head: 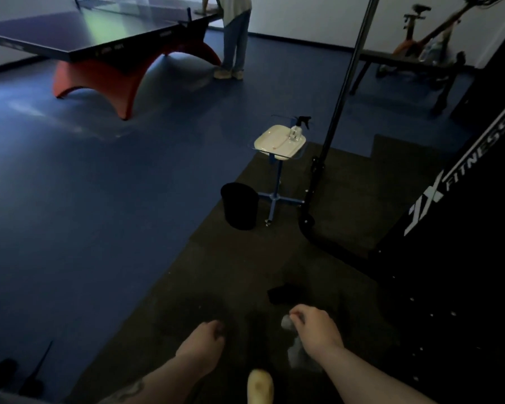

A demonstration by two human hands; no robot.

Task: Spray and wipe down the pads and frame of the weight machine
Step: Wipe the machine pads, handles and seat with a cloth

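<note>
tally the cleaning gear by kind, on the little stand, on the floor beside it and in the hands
spray bottle: 1
white tray: 1
black bin: 1
grey cloth, held in the right hand: 1
total: 4

A clear spray bottle (297, 130) with a black trigger head stands upright on a white tray atop a small blue stand. Right of it rises the black weight machine (461, 217), its slanted panel reading "FITNESS". Low in view, a pale grey cloth (299, 352) hangs, dim and blurred.

Weight machine (461, 228) cut off at right edge.
</note>
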